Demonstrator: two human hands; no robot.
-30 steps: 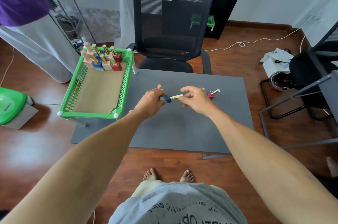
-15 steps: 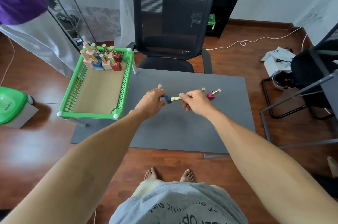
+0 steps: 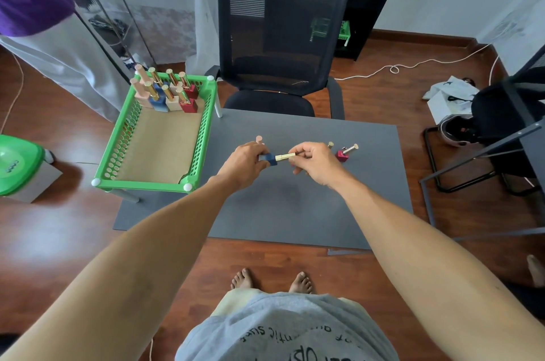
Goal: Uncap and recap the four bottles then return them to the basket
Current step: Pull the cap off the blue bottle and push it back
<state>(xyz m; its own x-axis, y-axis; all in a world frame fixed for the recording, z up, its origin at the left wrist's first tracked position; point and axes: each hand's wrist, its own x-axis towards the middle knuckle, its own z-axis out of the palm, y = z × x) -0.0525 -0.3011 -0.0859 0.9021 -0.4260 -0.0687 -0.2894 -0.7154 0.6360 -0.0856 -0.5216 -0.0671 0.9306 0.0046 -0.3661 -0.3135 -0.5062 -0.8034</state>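
A wood-floored room with a black mesh office chair (image 3: 280, 36) behind a dark grey tabletop (image 3: 295, 207): I stand at the near edge, bare feet showing below my grey shirt. At the tabletop's left corner sits the green basket (image 3: 206, 124), its cardboard floor mostly bare, with a cluster of bottles (image 3: 165, 92) in pink, blue, cream and red standing upright in its far end, gold and pink caps pointing up. Above the middle of the tabletop my left hand (image 3: 246, 161) grips the square blue bottle (image 3: 268, 158), held sideways, while the fingers of my right hand (image 3: 314, 161) pinch its gold cap (image 3: 284, 157), which sits against the bottle's neck; whether it is screwed tight I cannot tell. Just right of my right hand a red bottle (image 3: 342, 155) stands tilted on the tabletop, its silvery cap stem leaning up to the right. A gold cap tip (image 3: 330, 144) pokes out behind my right knuckles and a pink cap tip (image 3: 259, 139) rises behind my left hand; the bottles below them are hidden. A person in purple stands far left.
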